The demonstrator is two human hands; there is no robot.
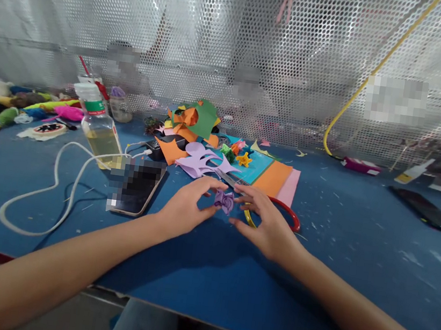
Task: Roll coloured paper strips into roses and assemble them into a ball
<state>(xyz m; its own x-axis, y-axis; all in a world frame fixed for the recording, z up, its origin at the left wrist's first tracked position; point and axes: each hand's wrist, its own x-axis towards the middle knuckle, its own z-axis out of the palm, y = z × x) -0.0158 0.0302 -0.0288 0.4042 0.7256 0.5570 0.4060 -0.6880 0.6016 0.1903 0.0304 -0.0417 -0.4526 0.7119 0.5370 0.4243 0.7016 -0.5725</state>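
Note:
A small purple rolled paper flower [224,201] is pinched between the thumb and fingers of my left hand [186,206], above the blue table. My right hand [268,220] is close on the flower's other side, its thumb and fingers apart and seemingly off the paper. Under and beyond my right hand lie scissors [294,216] with red and yellow handles, the blades pointing away. Past my hands are lilac paper offcuts [196,160] and small folded paper flowers in green, pink and orange [243,159].
Left of my hands lies a phone [140,189], with a white cable [56,181] looping beside a bottle of yellowish liquid [100,133]. Coloured paper sheets [275,177] and a scrap pile [196,118] sit ahead. Another dark phone [428,209] and a glue bottle [414,171] are at right.

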